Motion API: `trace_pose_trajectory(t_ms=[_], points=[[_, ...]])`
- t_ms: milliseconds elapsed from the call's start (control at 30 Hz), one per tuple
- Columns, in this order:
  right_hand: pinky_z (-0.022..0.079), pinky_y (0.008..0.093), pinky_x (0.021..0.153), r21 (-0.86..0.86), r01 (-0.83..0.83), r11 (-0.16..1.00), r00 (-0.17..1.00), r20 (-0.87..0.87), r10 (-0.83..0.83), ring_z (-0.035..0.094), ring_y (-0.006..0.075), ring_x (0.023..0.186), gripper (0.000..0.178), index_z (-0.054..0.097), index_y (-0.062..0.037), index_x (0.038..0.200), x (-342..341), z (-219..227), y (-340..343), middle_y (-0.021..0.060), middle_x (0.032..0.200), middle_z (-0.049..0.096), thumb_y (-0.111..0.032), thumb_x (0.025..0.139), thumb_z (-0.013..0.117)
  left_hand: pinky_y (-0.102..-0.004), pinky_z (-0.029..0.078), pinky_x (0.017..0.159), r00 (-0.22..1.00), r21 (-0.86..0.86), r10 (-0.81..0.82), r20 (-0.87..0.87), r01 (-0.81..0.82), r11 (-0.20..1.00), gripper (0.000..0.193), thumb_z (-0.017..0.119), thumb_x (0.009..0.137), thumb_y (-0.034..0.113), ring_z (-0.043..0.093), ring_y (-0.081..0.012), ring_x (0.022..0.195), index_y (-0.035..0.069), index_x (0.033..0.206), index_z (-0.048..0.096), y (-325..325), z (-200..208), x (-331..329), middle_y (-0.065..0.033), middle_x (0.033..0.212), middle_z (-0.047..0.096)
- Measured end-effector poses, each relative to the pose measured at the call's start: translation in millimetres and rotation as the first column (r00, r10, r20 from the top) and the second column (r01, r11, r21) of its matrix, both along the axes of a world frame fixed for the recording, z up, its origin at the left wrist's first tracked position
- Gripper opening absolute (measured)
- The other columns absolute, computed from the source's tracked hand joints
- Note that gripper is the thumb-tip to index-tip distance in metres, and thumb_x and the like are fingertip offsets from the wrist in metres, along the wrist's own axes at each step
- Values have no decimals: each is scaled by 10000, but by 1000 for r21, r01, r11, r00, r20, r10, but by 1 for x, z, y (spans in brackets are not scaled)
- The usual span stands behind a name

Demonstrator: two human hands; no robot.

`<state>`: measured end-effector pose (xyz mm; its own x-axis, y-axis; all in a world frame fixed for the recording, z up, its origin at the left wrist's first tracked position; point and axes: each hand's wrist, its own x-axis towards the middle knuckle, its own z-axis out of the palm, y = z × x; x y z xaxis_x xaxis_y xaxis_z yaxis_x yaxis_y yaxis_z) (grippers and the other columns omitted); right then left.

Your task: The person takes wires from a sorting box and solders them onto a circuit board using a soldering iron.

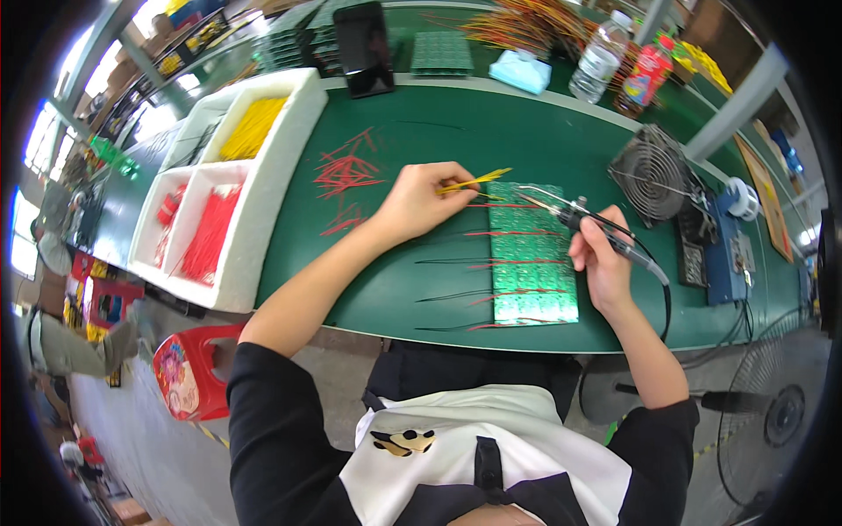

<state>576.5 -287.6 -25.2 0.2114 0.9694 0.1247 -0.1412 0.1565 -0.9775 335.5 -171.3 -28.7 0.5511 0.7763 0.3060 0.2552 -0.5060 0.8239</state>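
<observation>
Pinched in my left hand is a small bunch of yellow wires, their ends pointing right over the top left corner of a green circuit board panel. My right hand grips a soldering iron with a black cable. Its tip, beside a thin metal tube, hovers over the panel's upper part; whether it touches cannot be made out. Red wires and black wires lie in rows across the panel and stick out past its left edge. Loose red wires are scattered left of my left hand.
A white foam tray at the left holds yellow, red and black wires in compartments. A black phone leans at the back. A fan and a blue soldering station stand right. Two bottles and more wire bundles sit behind.
</observation>
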Motion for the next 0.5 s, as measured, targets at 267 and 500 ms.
trace_pose_trajectory(t_ms=[267,500], points=[[383,188,405,-14,-15,1000,999,42,16,473,80,437,230,406,-71,775,2,3,-5,79,588,553,-184,836,597,-153,322,512,1000,-117,-7,1,7,993,96,601,798,27,411,16,591,-33,868,575,4,-8,4,24,692,533],[394,198,409,-10,-27,1000,999,41,27,478,86,438,229,408,-67,775,3,2,-6,86,595,554,-181,837,597,-156,350,527,999,-116,-6,-40,1,993,86,591,800,22,434,10,597,-35,863,575,2,-4,5,6,736,572]])
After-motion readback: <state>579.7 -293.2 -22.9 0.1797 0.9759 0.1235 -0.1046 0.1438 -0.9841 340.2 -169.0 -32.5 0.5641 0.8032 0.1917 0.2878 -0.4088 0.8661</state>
